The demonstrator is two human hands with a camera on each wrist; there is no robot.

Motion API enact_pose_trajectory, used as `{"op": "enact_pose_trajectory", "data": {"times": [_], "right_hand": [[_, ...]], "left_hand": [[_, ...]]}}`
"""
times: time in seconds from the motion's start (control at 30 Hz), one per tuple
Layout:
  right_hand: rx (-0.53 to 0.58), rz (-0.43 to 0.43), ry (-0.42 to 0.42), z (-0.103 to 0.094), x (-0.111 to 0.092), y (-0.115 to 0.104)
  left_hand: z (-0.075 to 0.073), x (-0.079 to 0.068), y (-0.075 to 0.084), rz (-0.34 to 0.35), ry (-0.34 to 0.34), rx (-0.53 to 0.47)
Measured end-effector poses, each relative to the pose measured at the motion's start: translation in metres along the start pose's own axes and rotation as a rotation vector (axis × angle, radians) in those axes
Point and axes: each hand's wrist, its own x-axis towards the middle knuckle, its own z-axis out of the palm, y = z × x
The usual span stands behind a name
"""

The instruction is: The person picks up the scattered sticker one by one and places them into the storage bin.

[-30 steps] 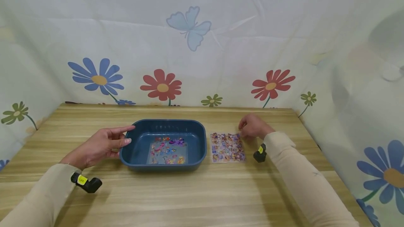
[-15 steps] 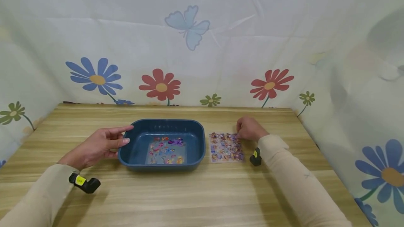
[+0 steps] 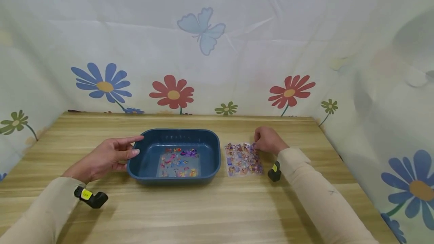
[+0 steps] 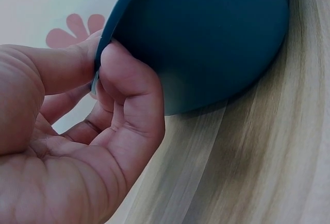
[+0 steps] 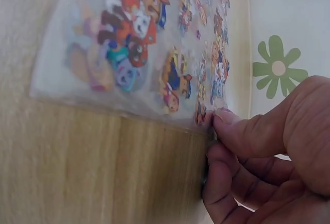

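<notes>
A dark blue rectangular basin [image 3: 174, 180] stands on the wooden table, with a clear sticker sheet [image 3: 179, 163] of colourful figures lying on its floor. My left hand [image 3: 98, 159] pinches the basin's left rim between thumb and curled fingers, as the left wrist view shows. To the right of the basin lies a second clear sticker sheet [image 3: 242, 160], crowded with small cartoon pups. At that sheet's far right corner my right hand [image 3: 270, 141] pinches the edge between thumb and forefinger; the right wrist view shows the sheet [image 5: 144, 54] close up.
The wooden table [image 3: 203, 214] ends at a flower-printed curtain [image 3: 251, 55] along the back and both sides. A black camera is strapped to each wrist.
My right hand has shifted slightly left and down onto the sheet's corner. The near edge of that sheet sits slightly differently now. The left hand and the basin stay put.
</notes>
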Motion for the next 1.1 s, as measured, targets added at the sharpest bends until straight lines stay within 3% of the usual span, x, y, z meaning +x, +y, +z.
{"op": "enact_pose_trajectory", "data": {"times": [0.47,1.1], "right_hand": [[0.020,-0.098,0.050,-0.0006,-0.0023,0.0053],[0.074,-0.083,0.083,-0.0026,-0.0087,0.0073]], "left_hand": [[0.0001,0.0007,0.0005,-0.007,0.001,0.010],[-0.0011,0.0007,-0.0018,-0.010,0.009,0.011]]}}
